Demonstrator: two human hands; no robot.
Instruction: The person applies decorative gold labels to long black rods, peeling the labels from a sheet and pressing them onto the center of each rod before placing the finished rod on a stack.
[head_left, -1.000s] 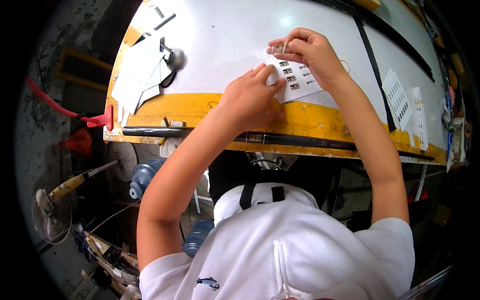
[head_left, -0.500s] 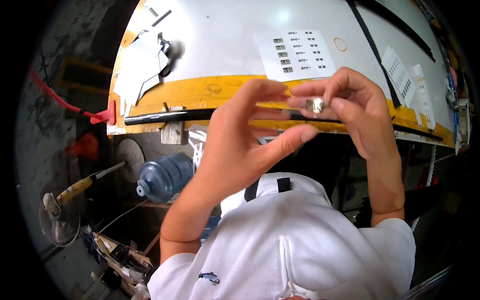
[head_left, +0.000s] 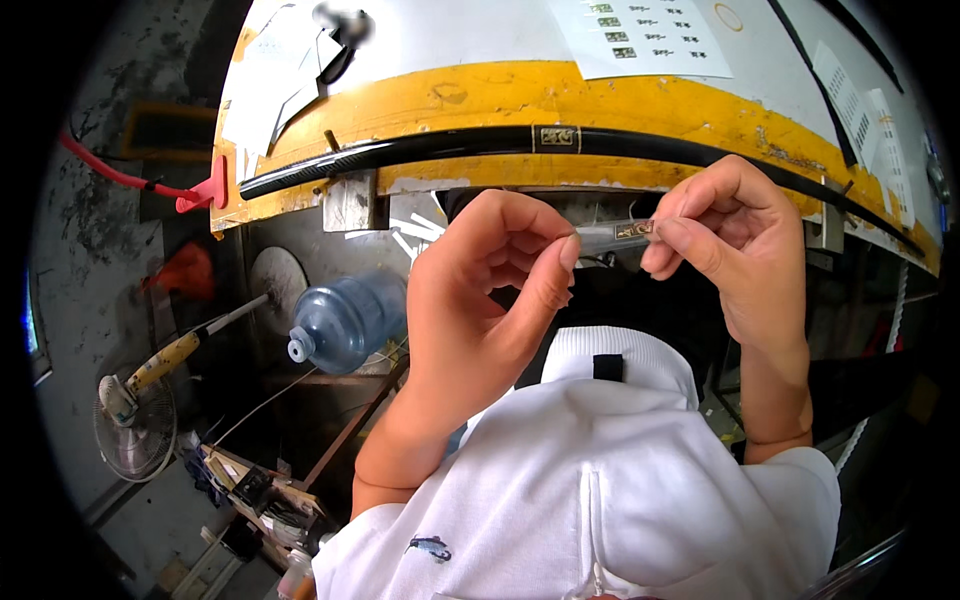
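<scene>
Spanning both hands (head_left: 490, 290) (head_left: 738, 240) is a translucent, gold-marked label (head_left: 630, 231).

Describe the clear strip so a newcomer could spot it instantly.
Find the yellow-edged table, then the left hand and right hand near it. Held between them is a small clear strip. Unlike the white sheet bearing rows of labels, it is see-through and shows one dark, gold-patterned label.

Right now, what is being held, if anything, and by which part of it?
A clear strip bearing a dark, gold-edged label: the left hand pinches its left end, the right hand its right end.
</scene>
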